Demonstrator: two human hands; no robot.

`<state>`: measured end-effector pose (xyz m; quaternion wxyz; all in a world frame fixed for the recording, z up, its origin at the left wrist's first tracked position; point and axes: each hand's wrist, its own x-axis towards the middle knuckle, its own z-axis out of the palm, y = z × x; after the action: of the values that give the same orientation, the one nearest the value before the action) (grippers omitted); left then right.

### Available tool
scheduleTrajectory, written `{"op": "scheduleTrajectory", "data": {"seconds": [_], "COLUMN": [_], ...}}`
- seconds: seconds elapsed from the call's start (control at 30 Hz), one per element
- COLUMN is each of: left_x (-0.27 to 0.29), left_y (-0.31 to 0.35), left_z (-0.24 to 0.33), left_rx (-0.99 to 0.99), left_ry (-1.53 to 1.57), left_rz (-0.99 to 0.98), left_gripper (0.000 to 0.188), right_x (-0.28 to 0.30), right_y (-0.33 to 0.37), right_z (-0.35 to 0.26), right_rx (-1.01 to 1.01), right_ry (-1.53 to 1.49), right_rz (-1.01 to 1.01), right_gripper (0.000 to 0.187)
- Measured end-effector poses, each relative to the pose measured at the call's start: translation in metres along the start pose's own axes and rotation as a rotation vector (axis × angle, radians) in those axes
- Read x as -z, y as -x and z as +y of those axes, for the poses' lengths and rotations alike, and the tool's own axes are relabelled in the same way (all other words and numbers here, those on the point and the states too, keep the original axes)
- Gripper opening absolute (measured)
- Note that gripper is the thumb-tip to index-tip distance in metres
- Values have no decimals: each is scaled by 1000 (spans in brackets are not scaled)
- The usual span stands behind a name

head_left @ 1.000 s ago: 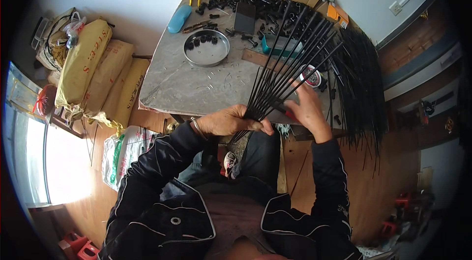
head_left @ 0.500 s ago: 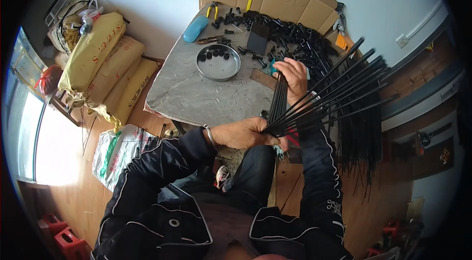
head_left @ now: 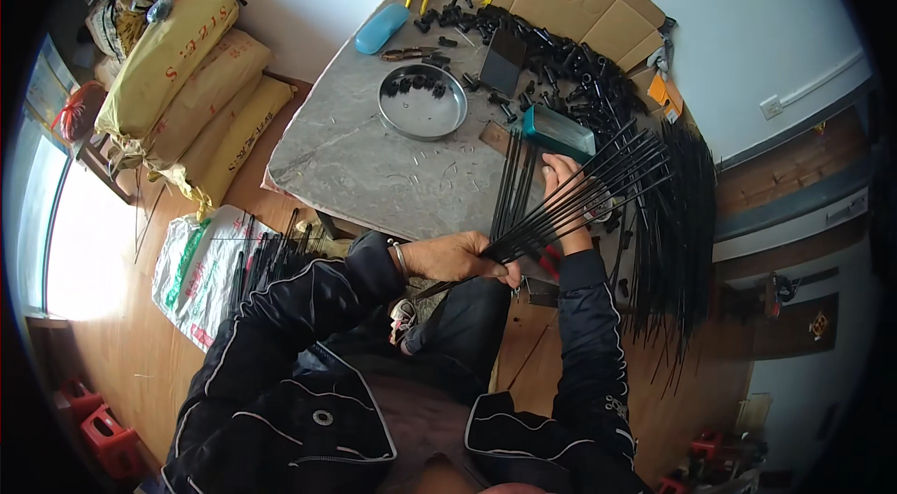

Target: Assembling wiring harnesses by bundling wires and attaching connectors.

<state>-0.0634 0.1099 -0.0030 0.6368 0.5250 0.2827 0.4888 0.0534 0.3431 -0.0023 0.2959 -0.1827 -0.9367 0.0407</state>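
Note:
My left hand (head_left: 460,257) is closed around the near ends of a bundle of thin black rods (head_left: 585,197) that fans out to the upper right over the table's near edge. My right hand (head_left: 561,178) reaches under the fanned rods and rests on a few black rods (head_left: 514,182) lying flat on the grey stone table (head_left: 374,167). Whether its fingers pinch a rod is hidden by the bundle.
A round metal bowl (head_left: 422,101) with small black parts stands mid-table, with a teal box (head_left: 558,131), a blue case (head_left: 381,28), pliers and a heap of black connectors (head_left: 570,73) beyond. More black rods (head_left: 682,223) hang at right. Sacks (head_left: 177,73) lie at left.
The bundle in my left hand has swung lower and further right. My right hand has drawn back from the far table toward the rods lying flat near the teal box.

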Motion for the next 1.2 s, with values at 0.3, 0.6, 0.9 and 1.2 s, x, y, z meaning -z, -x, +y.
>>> {"op": "scheduleTrajectory", "data": {"seconds": [0.3, 0.6, 0.9, 1.2], "left_x": [0, 1, -3, -3], "left_y": [19, 21, 25, 23], "left_z": [-7, -4, -5, -11], "left_rx": [-21, 30, 65, 91], "left_ry": [18, -9, -6, -7], "left_rz": [34, 6, 29, 82], "left_gripper": [21, 22, 21, 21], "right_x": [10, 51, 78, 100], "right_y": [11, 41, 80, -8], "right_z": [-21, -51, -63, -162], "right_rx": [-52, -158, -10, -341], "right_ry": [-304, -170, 114, -1480], "right_rz": [-66, 35, -80, -13], "right_gripper": [20, 29, 26, 35]}}
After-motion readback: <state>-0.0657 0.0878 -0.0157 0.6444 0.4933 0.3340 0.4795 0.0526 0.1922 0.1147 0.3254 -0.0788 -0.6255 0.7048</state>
